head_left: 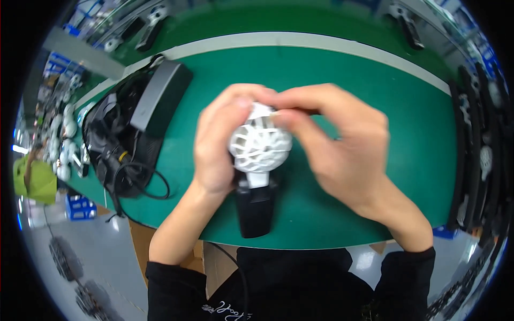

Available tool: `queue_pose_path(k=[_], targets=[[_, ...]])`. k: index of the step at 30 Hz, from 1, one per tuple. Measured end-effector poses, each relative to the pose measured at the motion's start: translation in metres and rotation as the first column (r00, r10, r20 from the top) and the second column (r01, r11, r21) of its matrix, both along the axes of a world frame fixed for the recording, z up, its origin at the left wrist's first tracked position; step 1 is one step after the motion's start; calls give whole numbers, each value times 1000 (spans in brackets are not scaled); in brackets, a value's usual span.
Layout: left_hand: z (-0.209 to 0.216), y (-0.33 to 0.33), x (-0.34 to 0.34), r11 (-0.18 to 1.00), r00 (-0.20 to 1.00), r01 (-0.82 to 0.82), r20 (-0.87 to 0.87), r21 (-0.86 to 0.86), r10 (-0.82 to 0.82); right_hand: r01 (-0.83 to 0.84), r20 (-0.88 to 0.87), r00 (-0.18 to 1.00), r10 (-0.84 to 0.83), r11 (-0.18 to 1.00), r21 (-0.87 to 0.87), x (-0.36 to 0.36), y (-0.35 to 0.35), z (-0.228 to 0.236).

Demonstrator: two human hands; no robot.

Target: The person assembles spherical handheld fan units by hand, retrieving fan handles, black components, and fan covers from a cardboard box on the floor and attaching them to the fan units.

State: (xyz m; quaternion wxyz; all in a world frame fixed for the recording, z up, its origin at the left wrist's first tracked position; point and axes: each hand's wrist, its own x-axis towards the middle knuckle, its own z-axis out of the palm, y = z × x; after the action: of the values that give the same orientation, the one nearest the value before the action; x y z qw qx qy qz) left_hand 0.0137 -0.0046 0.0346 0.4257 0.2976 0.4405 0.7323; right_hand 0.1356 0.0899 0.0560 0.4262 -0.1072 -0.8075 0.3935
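A white openwork lattice piece (261, 150), rounded in shape, sits in the middle of the green table. Below it, toward me, a white neck joins it to a black handle-like block (256, 216). My left hand (214, 144) wraps round the lattice piece from the left, its thumb near the top end. At that same top end, my right hand (348, 142) is closed in a pinch of thumb and forefinger. Motion blur and the fingers hide what the right fingertips hold, if anything.
Left on the green table (332, 69) lie a grey and black box (160, 99) and a tangle of black cables (115, 155). A rack of long black parts (474, 155) stands along the right. Below the table are a blue crate (80, 207) and a cardboard box (141, 243).
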Motion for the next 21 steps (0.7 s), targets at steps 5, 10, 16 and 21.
queue_pose_path(k=[5,10,16,21], targets=[[-4,2,-3,989,951,-147,-275,6,143,-58,19,998,62,983,-172,-2,-10,-7],[3,6,-4,983,785,-180,-606,-22,130,21,56,998,-16,996,-92,3,-17,-5],[17,-5,-15,996,506,-42,-858,76,87,-155,13,986,169,929,-335,19,-20,-7],[20,-9,-10,993,427,-5,-898,117,108,39,181,982,-52,997,73,25,-22,-8]])
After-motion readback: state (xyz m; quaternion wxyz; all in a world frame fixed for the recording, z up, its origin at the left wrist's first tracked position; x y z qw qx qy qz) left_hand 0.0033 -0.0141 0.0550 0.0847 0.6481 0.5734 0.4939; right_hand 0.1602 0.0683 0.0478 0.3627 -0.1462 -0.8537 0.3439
